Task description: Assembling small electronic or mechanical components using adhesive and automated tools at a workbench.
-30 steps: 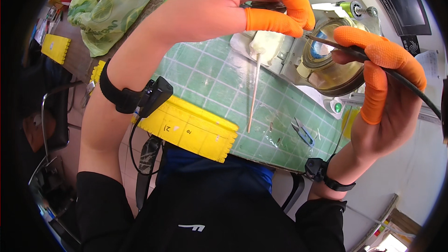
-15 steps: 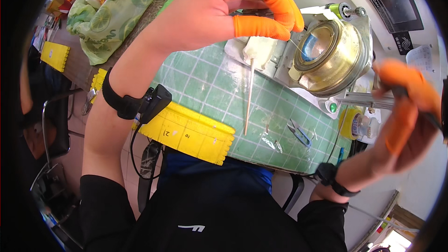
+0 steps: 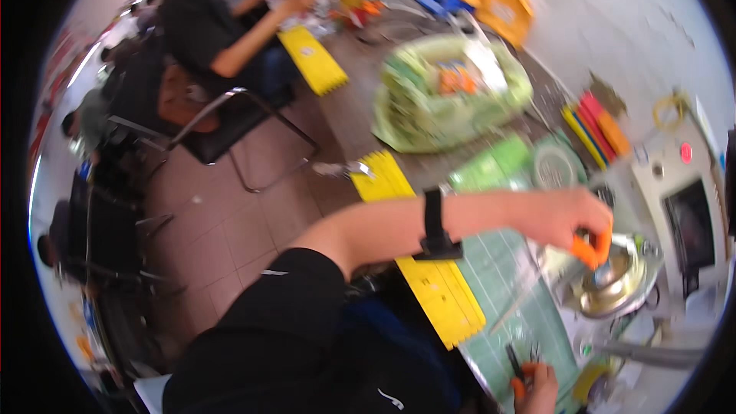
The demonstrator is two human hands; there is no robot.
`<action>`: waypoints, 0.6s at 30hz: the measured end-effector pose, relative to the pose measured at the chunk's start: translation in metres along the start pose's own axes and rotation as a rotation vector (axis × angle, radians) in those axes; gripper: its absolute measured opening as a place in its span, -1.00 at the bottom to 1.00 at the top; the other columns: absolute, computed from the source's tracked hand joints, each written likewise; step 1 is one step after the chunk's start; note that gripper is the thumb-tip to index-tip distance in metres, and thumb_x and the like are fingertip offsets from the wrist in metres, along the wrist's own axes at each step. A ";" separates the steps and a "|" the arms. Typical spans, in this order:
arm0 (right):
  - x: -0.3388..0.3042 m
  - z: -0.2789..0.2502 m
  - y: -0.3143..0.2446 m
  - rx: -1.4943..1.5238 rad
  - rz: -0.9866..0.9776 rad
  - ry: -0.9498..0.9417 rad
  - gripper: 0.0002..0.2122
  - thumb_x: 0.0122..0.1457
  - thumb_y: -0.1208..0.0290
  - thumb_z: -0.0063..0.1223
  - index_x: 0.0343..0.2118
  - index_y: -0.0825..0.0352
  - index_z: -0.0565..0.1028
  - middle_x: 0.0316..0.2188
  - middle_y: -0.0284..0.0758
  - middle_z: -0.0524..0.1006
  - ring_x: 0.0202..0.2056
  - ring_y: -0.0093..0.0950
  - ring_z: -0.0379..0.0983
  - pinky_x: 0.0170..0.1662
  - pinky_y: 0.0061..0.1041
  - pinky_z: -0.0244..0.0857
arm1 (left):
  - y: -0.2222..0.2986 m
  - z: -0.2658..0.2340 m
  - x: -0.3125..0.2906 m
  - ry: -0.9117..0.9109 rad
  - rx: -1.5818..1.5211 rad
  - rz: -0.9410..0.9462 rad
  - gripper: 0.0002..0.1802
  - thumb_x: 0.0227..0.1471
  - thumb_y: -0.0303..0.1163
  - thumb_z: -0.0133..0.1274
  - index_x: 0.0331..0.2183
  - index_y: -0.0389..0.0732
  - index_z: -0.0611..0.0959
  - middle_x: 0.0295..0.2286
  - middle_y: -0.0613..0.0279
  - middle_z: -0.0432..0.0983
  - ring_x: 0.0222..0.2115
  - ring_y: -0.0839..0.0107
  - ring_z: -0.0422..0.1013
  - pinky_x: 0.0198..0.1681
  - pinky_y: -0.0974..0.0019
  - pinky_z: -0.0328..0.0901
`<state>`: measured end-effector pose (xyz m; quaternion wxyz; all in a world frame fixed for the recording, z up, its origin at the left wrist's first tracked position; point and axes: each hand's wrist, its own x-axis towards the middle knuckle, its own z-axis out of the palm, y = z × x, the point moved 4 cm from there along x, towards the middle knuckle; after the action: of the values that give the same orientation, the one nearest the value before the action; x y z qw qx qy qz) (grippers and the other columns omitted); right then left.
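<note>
My left hand [image 3: 575,226], with orange finger cots, is closed in a pinch beside the round brass-coloured fixture [image 3: 617,297]. What its fingertips hold is too blurred to make out. A bluish ring shows inside the fixture, near those fingertips. At the lower edge my right hand [image 3: 541,392], also in orange finger cots, closes around a slim black tool [image 3: 514,361] that points up and left over the green gridded mat [image 3: 491,249]. A thin pale stick [image 3: 515,300] lies on the mat between the hands.
Notched yellow strips [image 3: 441,299] line the table's left edge. A pale green bag [image 3: 414,107] stands beyond my left arm. A grey machine with a dark screen [image 3: 690,222] is at the right. Another person in black [image 3: 201,27] sits at the far left.
The view has swung to the left, bringing the bag and the other person further in. My right hand has come down over the mat with the black tool; my left stays by the fixture.
</note>
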<state>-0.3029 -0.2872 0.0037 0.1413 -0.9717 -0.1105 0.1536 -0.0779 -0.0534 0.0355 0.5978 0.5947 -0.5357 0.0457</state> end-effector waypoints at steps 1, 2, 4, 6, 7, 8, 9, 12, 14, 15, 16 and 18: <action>-0.004 0.004 0.008 0.043 -0.002 0.025 -0.80 0.18 0.54 0.19 -0.14 0.44 0.54 -0.34 -0.17 0.57 -0.38 -0.29 0.50 -0.28 -0.31 0.37 | 0.008 0.002 -0.002 0.016 0.041 0.033 -0.85 -0.01 -0.38 0.32 -0.42 -0.19 0.66 -0.41 0.27 0.53 -0.35 0.27 0.50 -0.27 0.24 0.35; -0.004 0.005 0.016 0.085 0.012 0.050 -0.76 0.10 0.59 0.25 -0.16 0.43 0.52 -0.34 -0.14 0.55 -0.38 -0.26 0.50 -0.26 -0.28 0.38 | 0.018 0.001 -0.007 0.009 0.097 0.033 -0.85 -0.01 -0.38 0.32 -0.42 -0.19 0.66 -0.41 0.27 0.53 -0.35 0.27 0.50 -0.27 0.24 0.35; 0.001 -0.019 0.025 0.060 0.027 0.195 -0.76 0.10 0.57 0.27 -0.16 0.43 0.53 -0.33 -0.14 0.56 -0.38 -0.25 0.49 -0.26 -0.27 0.37 | 0.031 -0.001 -0.011 0.060 0.296 -0.058 -0.85 -0.02 -0.42 0.29 -0.46 -0.19 0.61 -0.38 0.28 0.47 -0.37 0.27 0.46 -0.24 0.19 0.33; 0.000 -0.055 0.024 -0.036 0.096 0.525 -0.72 0.04 0.55 0.33 -0.17 0.42 0.54 -0.32 -0.14 0.56 -0.36 -0.24 0.49 -0.25 -0.27 0.36 | 0.048 -0.001 -0.005 0.089 0.425 0.007 -0.84 -0.03 -0.43 0.28 -0.49 -0.19 0.59 -0.35 0.28 0.45 -0.35 0.26 0.43 -0.21 0.17 0.31; 0.002 -0.063 0.043 -0.120 0.084 0.744 -0.75 0.04 0.56 0.32 -0.20 0.40 0.55 -0.34 -0.15 0.55 -0.34 -0.25 0.49 -0.25 -0.27 0.36 | 0.057 -0.001 -0.003 0.122 0.514 0.065 -0.83 -0.04 -0.44 0.26 -0.51 -0.19 0.56 -0.31 0.27 0.42 -0.33 0.25 0.41 -0.19 0.15 0.30; 0.003 -0.071 0.061 -0.206 0.077 0.965 -0.78 0.03 0.57 0.31 -0.24 0.38 0.55 -0.35 -0.15 0.54 -0.32 -0.26 0.49 -0.26 -0.27 0.35 | 0.061 0.000 0.000 0.125 0.534 0.081 -0.83 -0.04 -0.44 0.26 -0.51 -0.19 0.56 -0.31 0.27 0.42 -0.33 0.25 0.41 -0.19 0.15 0.30; 0.007 -0.082 0.061 -0.208 0.066 0.984 -0.78 0.03 0.57 0.31 -0.24 0.38 0.55 -0.35 -0.15 0.54 -0.32 -0.26 0.49 -0.26 -0.27 0.35 | 0.063 0.003 0.008 0.142 0.572 0.129 -0.83 -0.04 -0.43 0.26 -0.51 -0.19 0.56 -0.30 0.27 0.40 -0.31 0.25 0.39 -0.16 0.14 0.29; 0.012 -0.109 0.051 -0.502 -0.096 1.162 -0.81 0.02 0.58 0.30 -0.29 0.36 0.54 -0.37 -0.14 0.51 -0.29 -0.23 0.47 -0.24 -0.25 0.36 | 0.073 0.010 0.017 0.155 0.651 0.187 -0.82 -0.05 -0.43 0.24 -0.53 -0.20 0.54 -0.26 0.21 0.38 -0.24 0.21 0.35 -0.12 0.15 0.27; 0.019 -0.103 0.074 -0.467 -0.003 1.180 -0.85 0.05 0.56 0.26 -0.32 0.34 0.52 -0.37 -0.11 0.49 -0.27 -0.18 0.46 -0.22 -0.23 0.36 | 0.066 0.014 0.017 0.144 0.754 0.185 -0.80 -0.04 -0.44 0.23 -0.55 -0.22 0.52 -0.26 0.19 0.37 -0.22 0.21 0.34 -0.09 0.14 0.26; 0.020 -0.095 0.089 -0.466 -0.016 1.195 -0.85 0.05 0.56 0.26 -0.32 0.34 0.52 -0.37 -0.11 0.49 -0.27 -0.18 0.46 -0.22 -0.23 0.36 | 0.062 0.018 0.019 0.129 0.771 0.195 -0.79 -0.05 -0.43 0.25 -0.55 -0.23 0.53 -0.24 0.17 0.37 -0.19 0.21 0.34 -0.07 0.10 0.25; 0.018 -0.086 0.111 -0.344 0.052 1.259 -0.87 0.08 0.55 0.23 -0.31 0.36 0.52 -0.36 -0.11 0.48 -0.28 -0.18 0.47 -0.23 -0.24 0.37 | 0.053 0.021 0.020 0.133 0.782 0.203 -0.79 -0.05 -0.43 0.25 -0.55 -0.23 0.53 -0.24 0.17 0.37 -0.19 0.21 0.34 -0.07 0.10 0.25; 0.006 -0.081 0.106 -0.219 0.120 1.312 -0.87 0.11 0.54 0.21 -0.30 0.38 0.52 -0.35 -0.10 0.48 -0.29 -0.18 0.48 -0.25 -0.25 0.38 | 0.040 0.033 0.023 0.098 0.679 0.125 -0.79 -0.05 -0.37 0.27 -0.52 -0.22 0.55 -0.24 0.16 0.38 -0.20 0.19 0.35 -0.06 0.06 0.25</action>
<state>-0.2528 -0.4041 0.0436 0.0710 -0.8769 0.0378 -0.4738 -0.1156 -0.0805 0.0691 0.3868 0.7227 -0.4960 0.2865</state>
